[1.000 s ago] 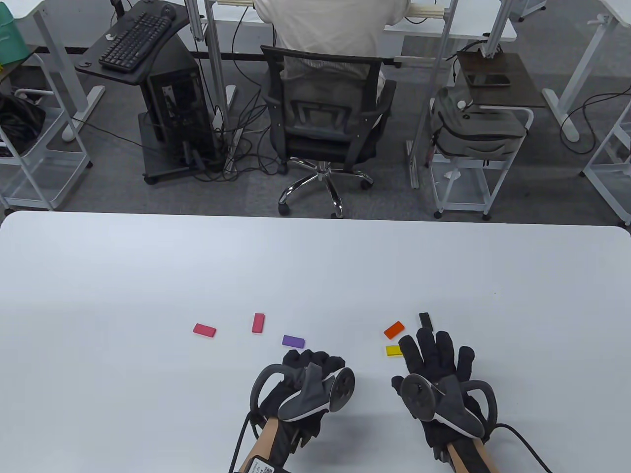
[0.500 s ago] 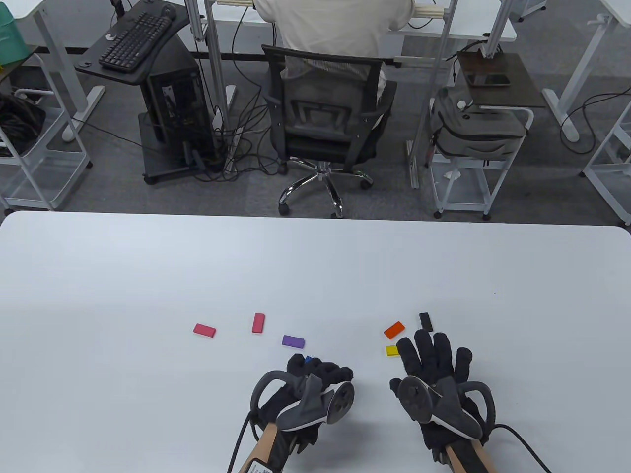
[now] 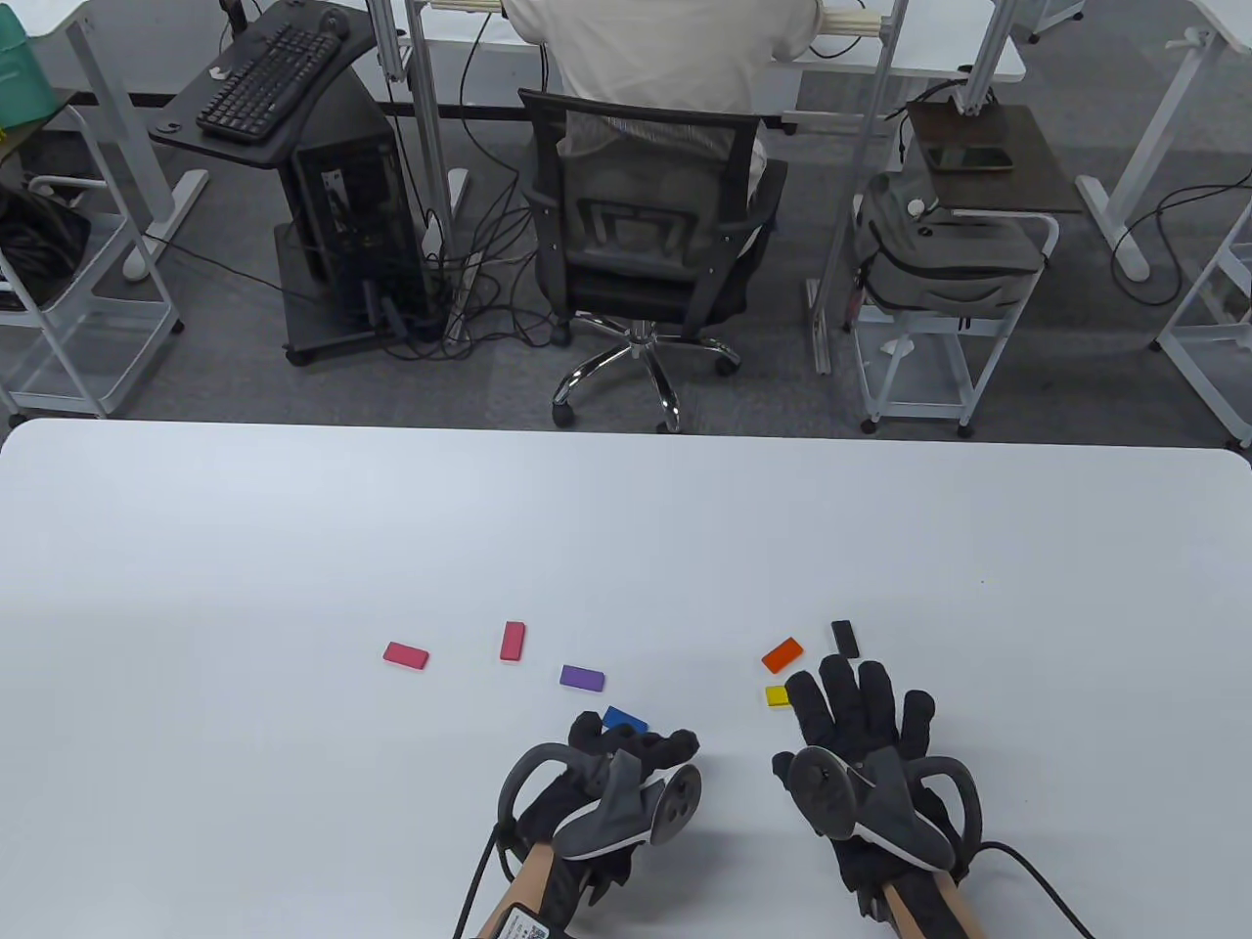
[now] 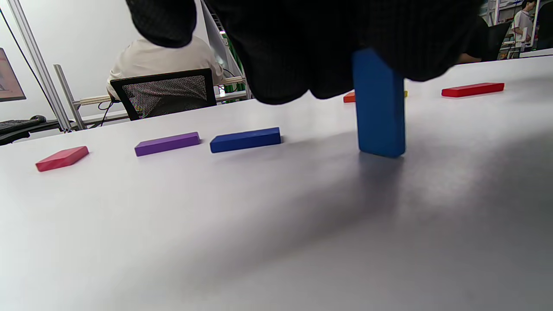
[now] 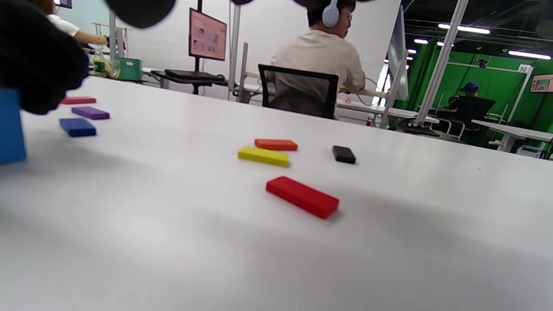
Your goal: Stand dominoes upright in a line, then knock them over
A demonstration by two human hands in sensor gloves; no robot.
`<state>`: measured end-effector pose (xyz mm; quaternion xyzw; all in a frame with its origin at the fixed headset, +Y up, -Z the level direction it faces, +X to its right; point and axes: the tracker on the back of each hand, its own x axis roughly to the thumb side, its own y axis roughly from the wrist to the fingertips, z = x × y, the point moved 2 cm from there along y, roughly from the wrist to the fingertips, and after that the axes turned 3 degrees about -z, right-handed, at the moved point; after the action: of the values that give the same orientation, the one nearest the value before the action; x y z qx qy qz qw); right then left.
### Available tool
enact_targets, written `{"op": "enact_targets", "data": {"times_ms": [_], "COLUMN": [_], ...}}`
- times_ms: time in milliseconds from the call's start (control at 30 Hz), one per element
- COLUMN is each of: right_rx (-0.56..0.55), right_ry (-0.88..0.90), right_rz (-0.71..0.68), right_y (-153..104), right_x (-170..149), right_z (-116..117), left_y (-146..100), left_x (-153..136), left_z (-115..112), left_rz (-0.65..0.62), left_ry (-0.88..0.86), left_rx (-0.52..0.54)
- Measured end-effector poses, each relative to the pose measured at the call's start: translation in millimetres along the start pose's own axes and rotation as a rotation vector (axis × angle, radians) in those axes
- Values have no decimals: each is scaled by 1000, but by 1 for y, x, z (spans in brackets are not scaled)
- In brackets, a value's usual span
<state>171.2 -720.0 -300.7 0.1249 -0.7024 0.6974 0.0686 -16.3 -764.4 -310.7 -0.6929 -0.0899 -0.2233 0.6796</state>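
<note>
Left wrist view: left hand (image 4: 328, 47) pinches an upright blue domino (image 4: 380, 103) on the table (image 4: 259, 224); right hand (image 3: 861, 743) hovers, fingers spread.

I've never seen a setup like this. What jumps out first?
Two black-gloved hands, the left hand and right hand, reach onto a white table strewn with flat coloured dominoes. In the left wrist view, the left hand's fingers sit on top of one blue domino standing upright, with a darker blue one lying flat nearby.
</note>
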Motion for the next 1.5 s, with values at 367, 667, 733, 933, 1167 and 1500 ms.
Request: {"op": "enact_targets", "data": {"times_ms": [367,667,733,933,1167,1500], "right_rx": [5,5,5,-8,-3,0], "right_ry": [0,-2,-1,6,12,8], "right_rz": [-2,-1,-1,0,11,15], "right_y": [0,0,0,-1,1,1], "right_x": [0,0,0,0,-4,-5], "right_z": [0,0,0,-3,-2,-2], "left_y": [-5,-5,-6,1,31,45], "left_x": [-1,-7,-12,-32,-29,-39], "left_z": [12,15,20,26,-1,-10], "left_rz": [-4,-13,-11,83,5,19], "left_ry": [11,-24,-49,-36,219,318], "left_rx": [-2,-10,-9,-13,-112,-104]}}
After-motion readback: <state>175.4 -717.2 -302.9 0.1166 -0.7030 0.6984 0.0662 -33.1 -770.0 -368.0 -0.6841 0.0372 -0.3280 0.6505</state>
